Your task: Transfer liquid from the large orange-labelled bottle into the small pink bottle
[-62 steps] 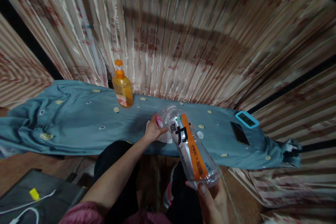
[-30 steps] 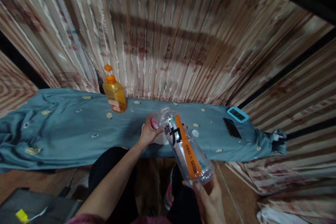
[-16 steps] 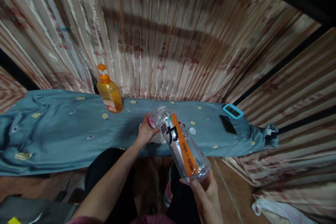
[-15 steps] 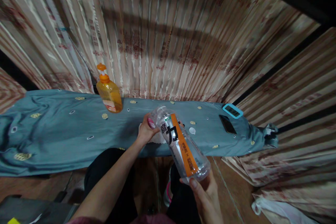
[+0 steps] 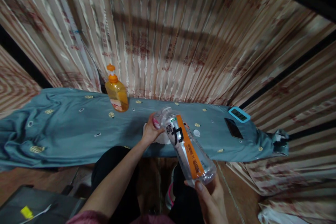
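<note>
A clear plastic bottle [image 5: 187, 147] with an orange and silver label lies slanted across my view, its neck up and left, its base toward me. My right hand [image 5: 210, 196] is closed round the base, thumb on the near side. At the neck end, my left hand [image 5: 151, 130] is closed on a pink-and-white thing [image 5: 156, 122], mostly hidden behind the bottle; its kind does not show. A white sheet [image 5: 163, 138] that looks like paper lies under the left hand. Just right of the bottle is a small round white disc [image 5: 196, 133] on the cloth.
A pump bottle of orange liquid [image 5: 117, 94] stands back left on the blue-grey cloth [image 5: 68, 129]. At the right lie a black phone [image 5: 233, 128] and a light-blue digital clock [image 5: 239, 114]. Striped curtains [image 5: 168, 42] hang behind. A grey box [image 5: 39, 203] sits lower left.
The whole scene has shifted slightly to the right in view, as my head moved. Both hands keep their hold, and the bottle stays at nearly the same slant.
</note>
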The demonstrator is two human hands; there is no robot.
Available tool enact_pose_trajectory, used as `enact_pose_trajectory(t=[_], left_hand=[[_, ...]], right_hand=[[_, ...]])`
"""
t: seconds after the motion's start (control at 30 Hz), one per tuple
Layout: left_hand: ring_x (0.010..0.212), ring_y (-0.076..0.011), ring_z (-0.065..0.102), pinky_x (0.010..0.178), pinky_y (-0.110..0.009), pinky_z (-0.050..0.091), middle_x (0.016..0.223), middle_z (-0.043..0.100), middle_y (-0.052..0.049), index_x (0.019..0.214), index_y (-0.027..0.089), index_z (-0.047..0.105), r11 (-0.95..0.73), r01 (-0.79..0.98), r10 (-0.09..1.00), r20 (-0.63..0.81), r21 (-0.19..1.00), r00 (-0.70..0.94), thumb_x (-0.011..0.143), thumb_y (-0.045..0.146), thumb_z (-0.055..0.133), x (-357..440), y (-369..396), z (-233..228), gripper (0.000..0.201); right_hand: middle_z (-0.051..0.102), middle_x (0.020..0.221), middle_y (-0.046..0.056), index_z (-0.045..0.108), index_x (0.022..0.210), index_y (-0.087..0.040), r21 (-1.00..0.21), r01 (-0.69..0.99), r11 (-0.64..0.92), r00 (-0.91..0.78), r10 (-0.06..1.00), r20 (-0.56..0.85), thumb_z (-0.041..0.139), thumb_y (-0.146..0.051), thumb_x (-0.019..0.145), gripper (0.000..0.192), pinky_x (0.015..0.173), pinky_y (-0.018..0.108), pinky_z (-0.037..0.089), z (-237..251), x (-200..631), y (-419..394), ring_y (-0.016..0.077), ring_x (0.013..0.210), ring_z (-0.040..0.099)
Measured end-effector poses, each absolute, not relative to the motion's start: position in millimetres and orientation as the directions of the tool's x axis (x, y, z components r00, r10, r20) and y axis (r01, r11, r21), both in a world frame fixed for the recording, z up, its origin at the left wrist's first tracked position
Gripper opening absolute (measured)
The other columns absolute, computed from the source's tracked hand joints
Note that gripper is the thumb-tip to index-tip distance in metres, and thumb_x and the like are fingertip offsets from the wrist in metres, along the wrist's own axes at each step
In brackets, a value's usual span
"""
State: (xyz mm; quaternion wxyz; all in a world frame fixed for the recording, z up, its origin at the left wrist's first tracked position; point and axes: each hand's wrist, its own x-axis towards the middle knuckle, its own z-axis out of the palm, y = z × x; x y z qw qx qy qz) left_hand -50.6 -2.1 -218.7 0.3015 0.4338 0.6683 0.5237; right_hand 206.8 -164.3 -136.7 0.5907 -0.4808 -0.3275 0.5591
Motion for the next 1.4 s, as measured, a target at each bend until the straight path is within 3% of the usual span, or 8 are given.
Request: enact_pose_trajectory(t=[0.17,0.37,0.63,1.13,1.3,1.4], left_hand=[[0.132,-0.0374,0.088,0.122,-0.052,0.068,0.142,0.09,-0.009,0.153,0.026,0.066,0.028,0.235,0.9,0.078,0.972,-0.429,0.065,0.027,0.104,-49,-2,-219,0.096],[0.131,-0.037,0.088,0.121,-0.05,0.069,0.139,0.09,-0.008,0.151,0.025,0.07,0.018,0.212,0.903,0.075,0.977,-0.423,0.065,0.025,0.105,-50,-4,-218,0.093],[0.127,-0.0358,0.088,0.12,-0.052,0.069,0.137,0.09,-0.007,0.15,0.026,0.069,0.008,0.183,0.902,0.072,0.983,-0.426,0.065,0.025,0.106,-49,-2,-221,0.093],[0.135,-0.0372,0.086,0.124,-0.052,0.068,0.143,0.088,-0.009,0.15,0.025,0.069,-0.025,0.176,0.909,0.096,0.984,-0.406,0.065,0.027,0.108,-50,-3,-220,0.093],[0.13,-0.0372,0.087,0.123,-0.055,0.069,0.136,0.089,-0.008,0.149,0.024,0.069,-0.013,0.161,0.91,0.079,0.987,-0.408,0.064,0.025,0.107,-50,-3,-219,0.093],[0.129,-0.0376,0.087,0.124,-0.057,0.068,0.136,0.089,-0.008,0.149,0.024,0.07,-0.01,0.15,0.906,0.073,0.989,-0.418,0.063,0.023,0.107,-49,-2,-219,0.094]], right_hand=[[0.099,0.108,0.005,0.091,0.125,-0.03,-0.953,-0.284,-0.107,0.161,0.974,-0.158,0.124,-0.063,0.067,0.075,0.081,0.034,0.076,-140,213,-162,0.0287,0.088,0.094],[0.1,0.11,0.007,0.088,0.12,-0.028,-0.963,-0.252,-0.098,0.164,0.976,-0.143,0.121,-0.064,0.069,0.07,0.078,0.037,0.077,-143,218,-160,0.0329,0.091,0.095],[0.099,0.105,0.005,0.09,0.128,-0.029,-0.966,-0.242,-0.092,0.155,0.979,-0.132,0.121,-0.063,0.071,0.073,0.078,0.032,0.076,-141,219,-159,0.0272,0.082,0.093],[0.1,0.111,0.007,0.091,0.13,-0.031,-0.973,-0.213,-0.089,0.111,0.987,-0.114,0.117,-0.062,0.079,0.066,0.083,0.039,0.076,-148,225,-160,0.0321,0.092,0.094],[0.1,0.111,0.007,0.089,0.131,-0.03,-0.97,-0.221,-0.097,0.115,0.985,-0.125,0.117,-0.063,0.08,0.067,0.085,0.044,0.079,-150,223,-161,0.0343,0.092,0.095],[0.1,0.108,0.006,0.091,0.126,-0.029,-0.962,-0.254,-0.095,0.143,0.981,-0.134,0.12,-0.06,0.075,0.066,0.081,0.038,0.079,-149,220,-162,0.0306,0.087,0.095]])
